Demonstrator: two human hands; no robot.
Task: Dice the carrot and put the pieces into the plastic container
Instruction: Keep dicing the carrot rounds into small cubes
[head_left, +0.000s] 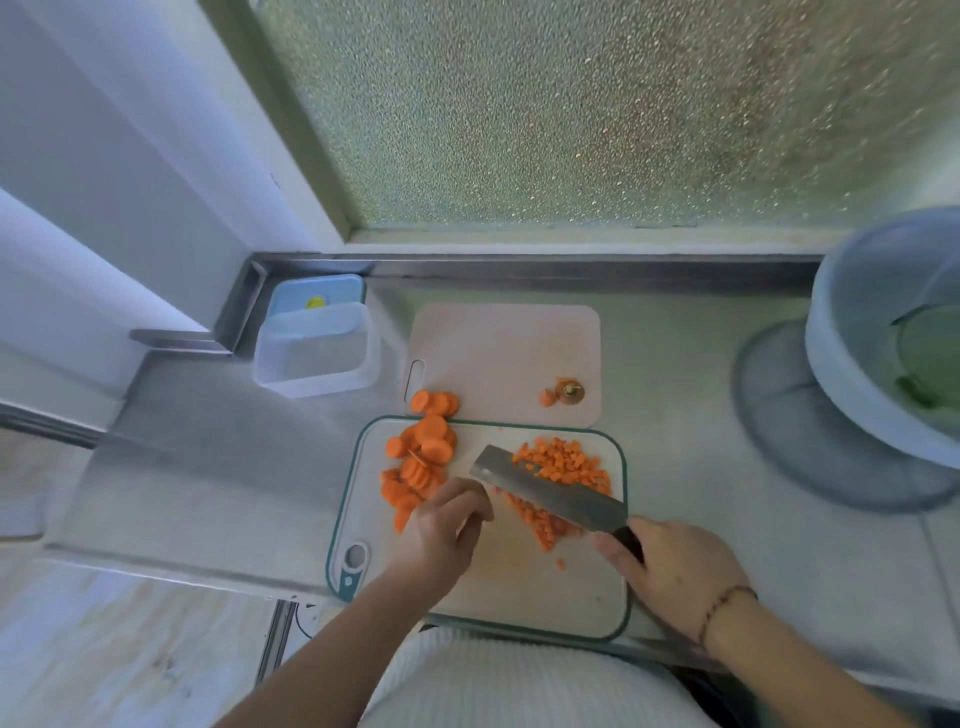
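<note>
A white cutting board (519, 587) with a green rim carries round carrot slices (418, 462) on its left and a heap of diced carrot (558, 465) on its right. My right hand (675, 577) grips the dark handle of a cleaver (545, 491), whose blade lies tilted over the dice. My left hand (441, 530) hovers with curled fingers just left of the blade, beside the slices; I cannot tell if it holds anything. The clear plastic container (317, 353) stands empty at the back left of the steel counter.
A pink cutting board (504, 353) behind the white one bears the carrot's end pieces (563, 392). The container's blue lid (314, 296) leans behind it. A large pale basin (883, 338) sits at the right. The counter's left edge drops off near the board.
</note>
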